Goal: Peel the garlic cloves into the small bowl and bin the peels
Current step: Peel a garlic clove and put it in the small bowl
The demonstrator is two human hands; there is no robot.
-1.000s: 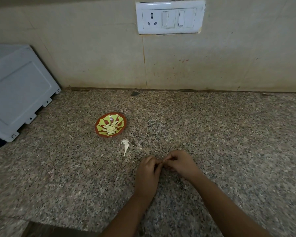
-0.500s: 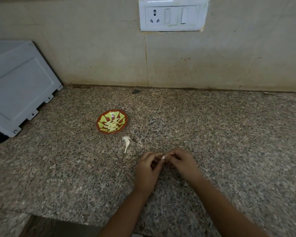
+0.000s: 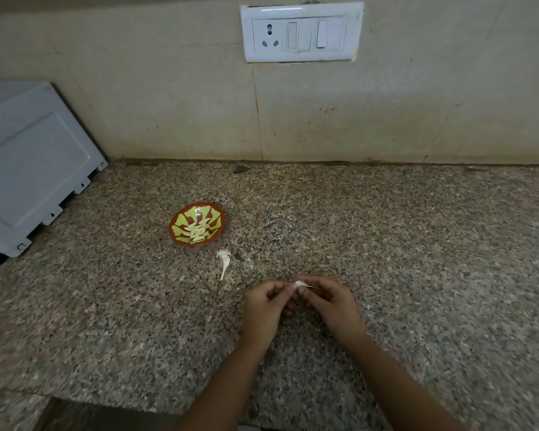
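White garlic clove [image 3: 299, 284] sits pinched between my left hand [image 3: 263, 306] and right hand [image 3: 330, 301], fingers curled on it, over the desk [image 3: 417, 244]. Best, I judge: anchor with left, strip skin rightward gently.

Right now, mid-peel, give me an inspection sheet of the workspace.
Surface: speckled granite counter.
Job's things: small bowl holds peeled cloves; one garlic clove is being held; no bin in view.
Clutter: garlic stalk with peel lies beside the bowl, apart from it; peel flecks close by.
Grippers: left hand and right hand both pinch the clove.
Cables: nothing seen.
Surroundings: tiled wall, switch plate with socket, grey appliance at left.
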